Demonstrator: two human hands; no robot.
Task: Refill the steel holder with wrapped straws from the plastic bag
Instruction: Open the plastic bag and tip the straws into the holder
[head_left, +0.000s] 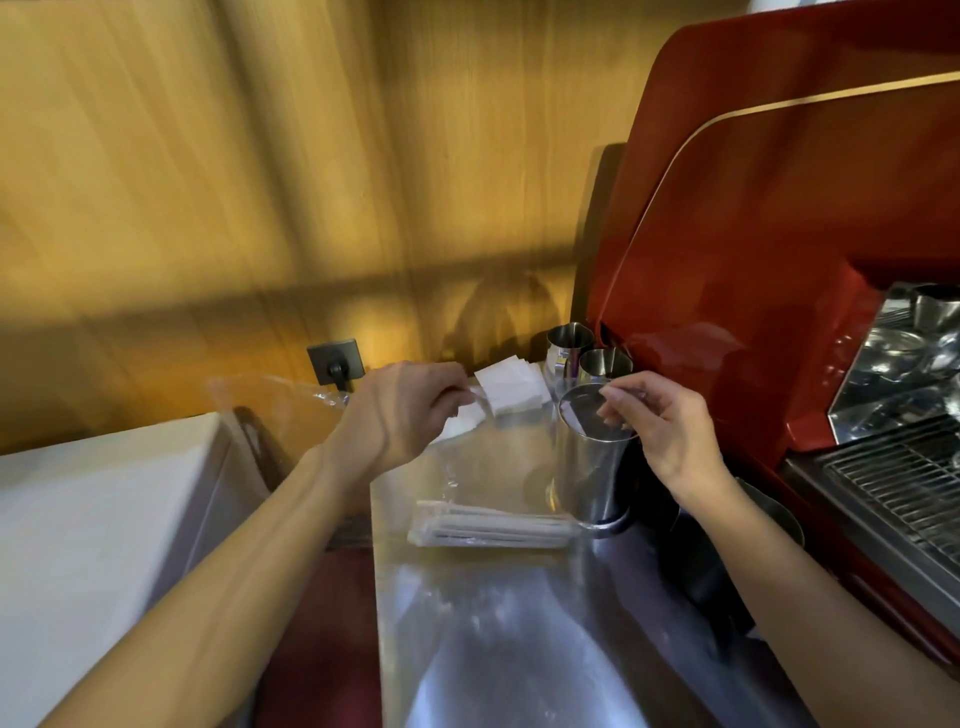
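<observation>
The steel holder (592, 457) is steadied at its rim by the right hand (660, 431) while the plastic bag (447, 483) is pinched in the left hand (400, 410); the wrapped straws (488, 527) must be drawn out next.

A shiny silver steel cylinder holder (589, 462) stands at the middle; at 6 o'clock from it lie white paper-wrapped straws (488, 530) in a clear plastic bag (467, 597). A glossy red espresso machine (769, 234) with a gold trim line fills 3 o'clock. White napkins (511, 389) sit before amber wood-grain wall panelling (260, 182).
</observation>
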